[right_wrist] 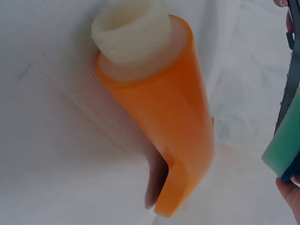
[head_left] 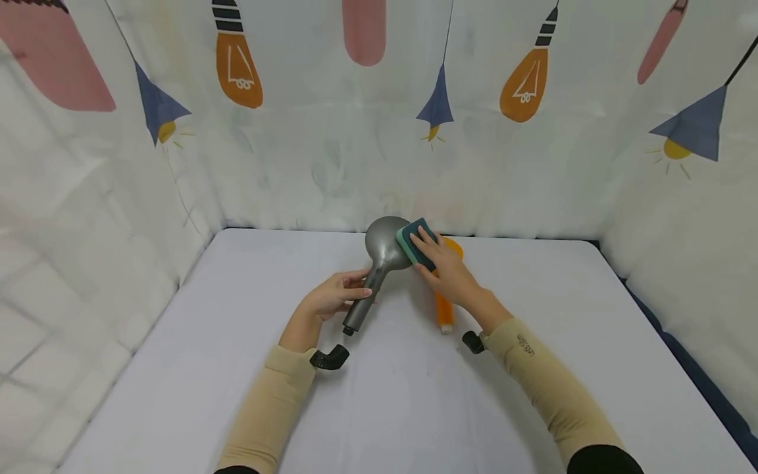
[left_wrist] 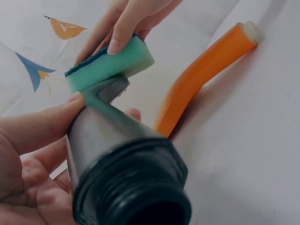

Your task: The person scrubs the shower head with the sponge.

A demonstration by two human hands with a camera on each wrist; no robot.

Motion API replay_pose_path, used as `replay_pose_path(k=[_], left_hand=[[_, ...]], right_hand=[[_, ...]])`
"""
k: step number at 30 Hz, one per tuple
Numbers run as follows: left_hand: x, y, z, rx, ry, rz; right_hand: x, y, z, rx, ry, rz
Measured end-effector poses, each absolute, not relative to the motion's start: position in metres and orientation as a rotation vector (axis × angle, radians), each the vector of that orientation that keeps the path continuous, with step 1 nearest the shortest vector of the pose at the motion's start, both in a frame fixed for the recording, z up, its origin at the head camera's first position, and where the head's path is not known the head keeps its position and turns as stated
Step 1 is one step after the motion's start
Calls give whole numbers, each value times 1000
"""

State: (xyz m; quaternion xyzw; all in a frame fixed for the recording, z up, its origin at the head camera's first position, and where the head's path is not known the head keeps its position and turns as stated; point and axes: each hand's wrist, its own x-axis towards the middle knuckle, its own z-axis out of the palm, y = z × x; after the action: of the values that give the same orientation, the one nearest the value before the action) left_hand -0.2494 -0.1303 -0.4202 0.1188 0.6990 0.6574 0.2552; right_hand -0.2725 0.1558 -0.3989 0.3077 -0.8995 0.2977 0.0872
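My left hand (head_left: 337, 295) grips the handle of a grey shower head (head_left: 383, 243), which is held tilted with its round head up and away. In the left wrist view the threaded end of the shower head (left_wrist: 136, 183) faces the camera. My right hand (head_left: 449, 270) holds a green sponge (head_left: 416, 242) with a dark scouring side, fingers spread over the dark side. The sponge (left_wrist: 112, 63) lies against the edge of the round head, green side toward it. Beneath the right hand, an orange shower head (head_left: 444, 313) lies on the table, partly hidden by that hand.
The orange shower head's pale threaded end (right_wrist: 133, 30) points toward the near side. A white cloth covers the table (head_left: 379, 408). Behind it hangs a white curtain (head_left: 355, 164) printed with lamps and bulbs, with further curtain at both sides.
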Motion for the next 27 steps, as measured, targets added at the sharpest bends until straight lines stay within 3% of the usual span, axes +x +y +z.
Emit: replay_pose_path(k=[12,22,27], left_hand=[[-249,-129,-425,395,1846,1834],[-252,-124,-422,345,1855,1867],[-251,-122,-423,361,1827,1893]], right_hand=[[-269,142,-394,856,-2718,841],[-268,142,-394,1099,-2519,628],[-277,152,-391,1090,-2530,709]])
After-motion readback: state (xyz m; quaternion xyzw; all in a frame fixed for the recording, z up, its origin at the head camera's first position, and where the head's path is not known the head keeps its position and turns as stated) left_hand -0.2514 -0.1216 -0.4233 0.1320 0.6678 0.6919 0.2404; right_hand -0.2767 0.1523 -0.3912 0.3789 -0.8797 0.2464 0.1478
